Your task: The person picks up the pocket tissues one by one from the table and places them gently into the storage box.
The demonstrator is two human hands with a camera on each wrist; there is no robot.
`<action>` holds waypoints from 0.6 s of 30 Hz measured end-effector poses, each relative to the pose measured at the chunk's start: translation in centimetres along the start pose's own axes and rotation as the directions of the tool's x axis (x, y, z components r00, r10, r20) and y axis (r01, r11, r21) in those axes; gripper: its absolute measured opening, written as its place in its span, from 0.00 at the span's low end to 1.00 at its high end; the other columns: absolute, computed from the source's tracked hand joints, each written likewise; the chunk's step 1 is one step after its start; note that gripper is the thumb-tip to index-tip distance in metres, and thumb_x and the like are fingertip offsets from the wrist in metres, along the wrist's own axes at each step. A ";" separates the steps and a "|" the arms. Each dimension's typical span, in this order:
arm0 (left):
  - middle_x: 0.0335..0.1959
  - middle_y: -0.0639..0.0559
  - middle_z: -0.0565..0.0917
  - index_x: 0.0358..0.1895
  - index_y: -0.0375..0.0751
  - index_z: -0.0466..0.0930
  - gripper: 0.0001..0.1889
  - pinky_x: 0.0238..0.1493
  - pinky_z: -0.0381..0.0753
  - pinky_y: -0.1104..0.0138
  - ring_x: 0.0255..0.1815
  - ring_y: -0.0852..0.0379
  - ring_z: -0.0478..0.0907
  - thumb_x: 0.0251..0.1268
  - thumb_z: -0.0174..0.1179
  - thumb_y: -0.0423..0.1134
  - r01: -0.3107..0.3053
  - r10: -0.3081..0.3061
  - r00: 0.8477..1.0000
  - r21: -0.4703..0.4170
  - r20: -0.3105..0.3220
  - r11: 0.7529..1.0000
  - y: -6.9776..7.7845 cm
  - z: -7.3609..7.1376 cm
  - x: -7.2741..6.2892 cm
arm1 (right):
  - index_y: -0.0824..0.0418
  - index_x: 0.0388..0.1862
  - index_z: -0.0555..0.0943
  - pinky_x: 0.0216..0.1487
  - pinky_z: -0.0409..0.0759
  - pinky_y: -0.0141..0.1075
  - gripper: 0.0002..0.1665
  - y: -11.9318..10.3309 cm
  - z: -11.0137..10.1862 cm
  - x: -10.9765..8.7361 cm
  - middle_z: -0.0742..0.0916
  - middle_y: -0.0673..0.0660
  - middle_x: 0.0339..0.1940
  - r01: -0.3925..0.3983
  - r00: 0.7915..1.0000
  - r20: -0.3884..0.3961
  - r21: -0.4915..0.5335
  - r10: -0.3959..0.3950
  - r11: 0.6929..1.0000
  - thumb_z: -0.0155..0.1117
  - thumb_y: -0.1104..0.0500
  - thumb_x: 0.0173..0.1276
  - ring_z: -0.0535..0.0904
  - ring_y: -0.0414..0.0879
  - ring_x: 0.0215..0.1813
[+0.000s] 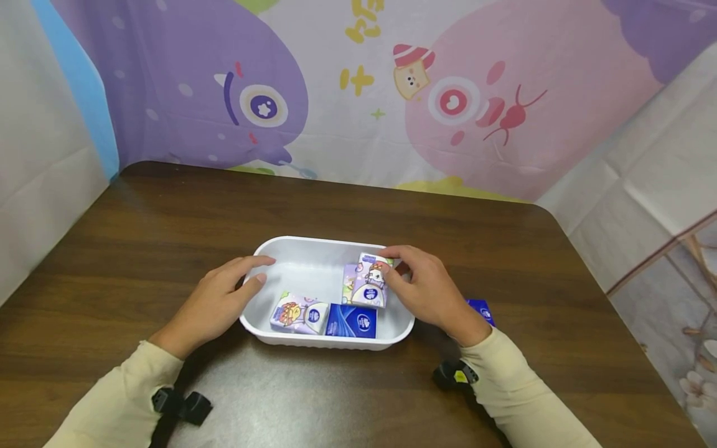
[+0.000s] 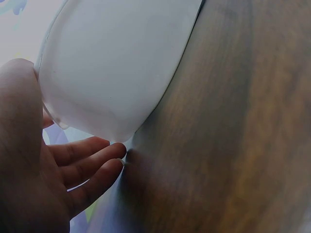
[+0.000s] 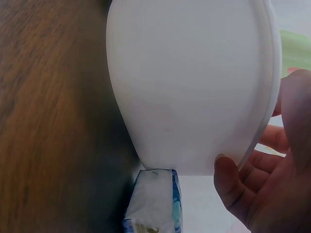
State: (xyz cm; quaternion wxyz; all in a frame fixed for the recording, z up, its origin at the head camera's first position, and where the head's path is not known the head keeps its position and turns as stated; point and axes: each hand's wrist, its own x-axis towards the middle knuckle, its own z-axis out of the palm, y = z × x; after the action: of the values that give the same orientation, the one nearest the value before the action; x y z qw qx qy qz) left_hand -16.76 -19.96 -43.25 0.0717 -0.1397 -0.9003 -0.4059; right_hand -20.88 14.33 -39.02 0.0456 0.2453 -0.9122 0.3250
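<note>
A white plastic tray [image 1: 297, 246] sits on the table. My left hand [image 1: 215, 305] rests at its left end, thumb and index finger reaching over the rim; in the left wrist view the other fingers [image 2: 92, 167] lie loosely along the tray's outside. My right hand [image 1: 428, 289] pinches a cartoon-printed tissue pack [image 1: 372, 280] between thumb and index finger, over another purple tissue pack [image 1: 348, 281] it mostly covers. A cartoon tissue pack [image 1: 299, 314] and a blue tissue pack [image 1: 351, 321] lie side by side along the tray's near wall.
Another blue tissue pack [image 1: 480, 309] lies on the table beyond the tray's right end, partly behind the right wrist; the right wrist view shows a pack [image 3: 153, 199] beside the tray wall. The brown wooden table [image 1: 224, 205] meets a printed cloth backdrop [image 1: 347, 137] at its far edge.
</note>
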 end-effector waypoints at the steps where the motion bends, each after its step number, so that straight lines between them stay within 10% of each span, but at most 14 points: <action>1: 0.62 0.46 0.79 0.63 0.46 0.79 0.17 0.65 0.67 0.44 0.66 0.43 0.72 0.78 0.54 0.43 -0.001 0.001 1.000 0.002 -0.001 1.000 0.0 0.0 0.0 | 0.59 0.59 0.81 0.42 0.81 0.38 0.18 0.0 0.0 0.0 0.85 0.51 0.47 -0.002 1.000 0.004 0.002 0.002 1.000 0.64 0.55 0.74 0.79 0.44 0.42; 18: 0.63 0.45 0.79 0.63 0.47 0.79 0.18 0.65 0.66 0.43 0.67 0.42 0.71 0.78 0.53 0.46 0.006 -0.006 1.000 0.007 0.002 1.000 0.1 0.0 -0.1 | 0.59 0.59 0.80 0.44 0.81 0.44 0.19 -0.1 0.2 0.0 0.84 0.51 0.50 -0.011 1.000 0.000 -0.001 0.011 1.000 0.64 0.58 0.71 0.80 0.44 0.47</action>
State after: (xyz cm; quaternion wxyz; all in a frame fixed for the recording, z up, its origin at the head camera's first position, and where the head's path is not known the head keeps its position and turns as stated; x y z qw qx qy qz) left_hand -16.69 -19.94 -43.23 0.0700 -0.1370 -0.9023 -0.4027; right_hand -20.80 14.11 -39.15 0.0440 0.2404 -0.9137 0.3248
